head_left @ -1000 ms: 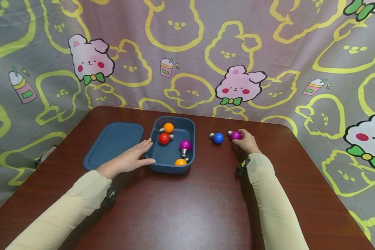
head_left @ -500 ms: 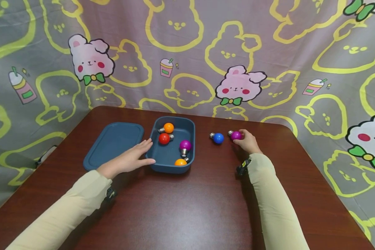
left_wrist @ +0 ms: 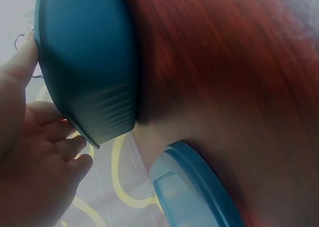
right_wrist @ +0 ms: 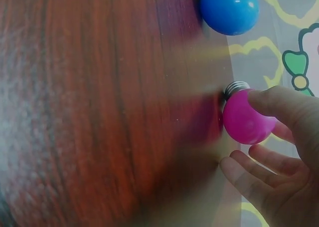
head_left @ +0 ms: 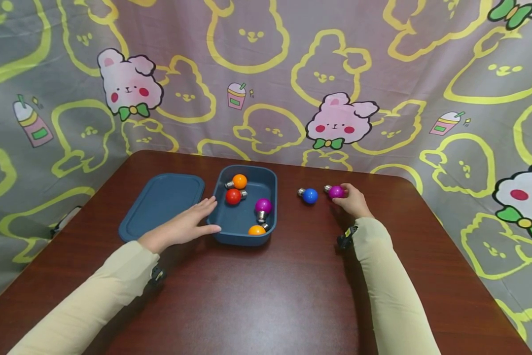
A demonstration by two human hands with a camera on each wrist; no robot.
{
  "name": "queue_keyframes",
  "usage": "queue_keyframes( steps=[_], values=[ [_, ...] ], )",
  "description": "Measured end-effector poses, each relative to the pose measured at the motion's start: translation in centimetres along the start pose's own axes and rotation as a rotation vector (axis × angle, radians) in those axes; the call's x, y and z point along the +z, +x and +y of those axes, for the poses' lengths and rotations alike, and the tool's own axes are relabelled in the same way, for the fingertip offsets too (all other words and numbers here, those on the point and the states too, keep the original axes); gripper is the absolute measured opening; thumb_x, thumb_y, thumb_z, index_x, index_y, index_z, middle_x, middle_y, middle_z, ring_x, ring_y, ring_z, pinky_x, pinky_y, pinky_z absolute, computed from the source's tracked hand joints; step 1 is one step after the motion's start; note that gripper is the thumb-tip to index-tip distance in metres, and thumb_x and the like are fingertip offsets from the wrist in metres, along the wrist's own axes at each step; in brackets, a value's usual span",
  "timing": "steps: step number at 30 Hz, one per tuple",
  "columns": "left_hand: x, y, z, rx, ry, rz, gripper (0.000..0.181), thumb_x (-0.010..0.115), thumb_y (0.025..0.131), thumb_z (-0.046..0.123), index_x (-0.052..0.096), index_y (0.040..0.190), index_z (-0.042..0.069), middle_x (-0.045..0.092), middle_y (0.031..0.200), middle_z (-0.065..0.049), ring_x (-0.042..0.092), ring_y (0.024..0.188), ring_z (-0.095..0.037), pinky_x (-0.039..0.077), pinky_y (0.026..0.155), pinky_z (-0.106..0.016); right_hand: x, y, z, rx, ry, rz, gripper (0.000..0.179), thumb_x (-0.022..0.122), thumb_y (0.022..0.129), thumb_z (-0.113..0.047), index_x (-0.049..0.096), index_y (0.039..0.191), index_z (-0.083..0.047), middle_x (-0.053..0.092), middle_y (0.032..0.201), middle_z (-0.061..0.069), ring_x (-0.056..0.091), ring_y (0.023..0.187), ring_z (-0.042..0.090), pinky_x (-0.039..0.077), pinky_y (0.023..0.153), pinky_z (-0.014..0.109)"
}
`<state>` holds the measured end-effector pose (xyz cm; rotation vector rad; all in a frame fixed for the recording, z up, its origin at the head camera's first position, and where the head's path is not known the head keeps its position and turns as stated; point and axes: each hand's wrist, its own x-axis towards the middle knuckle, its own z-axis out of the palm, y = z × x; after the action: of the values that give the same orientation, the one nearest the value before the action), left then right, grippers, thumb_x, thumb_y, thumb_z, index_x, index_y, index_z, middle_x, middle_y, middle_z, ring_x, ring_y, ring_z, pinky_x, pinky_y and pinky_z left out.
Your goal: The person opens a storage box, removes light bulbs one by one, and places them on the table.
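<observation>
My left hand [head_left: 183,224] rests at the left rim of a dark blue plastic box [head_left: 243,240], its fingers mostly straight. In the left wrist view the thumb and fingers of that hand [left_wrist: 45,142] lie along the box rim. Inside the box are two orange light bulbs, a red light bulb [head_left: 233,196] and a purple light bulb [head_left: 263,206]. Over on the right, my right hand [head_left: 353,201] pinches another purple light bulb [right_wrist: 246,118] by its round glass, thumb on one side. That bulb lies on its side at the tabletop, metal base pointing away from the hand.
A blue light bulb [head_left: 310,196] lies between the box and the right hand. The flat blue lid [head_left: 159,202] lies left of the box, partly under the left forearm in view. A patterned curtain [head_left: 266,74] rises behind the brown table [head_left: 266,296].
My right hand and the purple light bulb have edged very slightly to the right. The left hand and the box have stayed in place.
</observation>
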<state>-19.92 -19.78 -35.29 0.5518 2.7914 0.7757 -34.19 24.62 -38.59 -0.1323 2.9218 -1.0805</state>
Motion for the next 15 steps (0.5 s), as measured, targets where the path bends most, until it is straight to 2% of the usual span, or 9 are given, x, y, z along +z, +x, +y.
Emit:
queue_keyframes(
  steps=[5,9,15],
  values=[
    [0.0,0.1,-0.1,0.02,0.0,0.002,0.08,0.06,0.087,0.042,0.023,0.143,-0.003,0.015,0.15,-0.017,0.011,0.136,-0.036,0.015,0.105,-0.053,-0.9,-0.3,-0.5,0.005,-0.022,0.029,0.06,0.065,0.085,-0.015,0.036,0.133,0.006,0.044,0.124,0.032,0.042,0.112,0.043,0.036,0.093,0.052],
    [0.1,0.2,-0.1,0.02,0.001,0.002,0.08,0.06,0.088,0.042,0.023,0.143,-0.003,0.015,0.15,-0.018,0.01,0.136,-0.036,0.015,0.105,-0.054,-2.4,-0.8,-2.0,-0.006,-0.018,0.086,0.06,0.063,0.086,-0.015,0.035,0.134,0.007,0.041,0.127,0.033,0.04,0.115,0.044,0.035,0.094,0.053],
    [0.0,0.1,-0.2,0.012,0.004,0.002,0.08,0.06,0.088,0.041,0.023,0.143,-0.003,0.014,0.15,-0.018,0.011,0.136,-0.037,0.015,0.105,-0.054,-4.0,-0.9,-5.7,-0.11,0.017,0.119,0.059,0.063,0.087,-0.017,0.036,0.136,0.003,0.043,0.129,0.029,0.044,0.114,0.041,0.038,0.092,0.051]
  ],
)
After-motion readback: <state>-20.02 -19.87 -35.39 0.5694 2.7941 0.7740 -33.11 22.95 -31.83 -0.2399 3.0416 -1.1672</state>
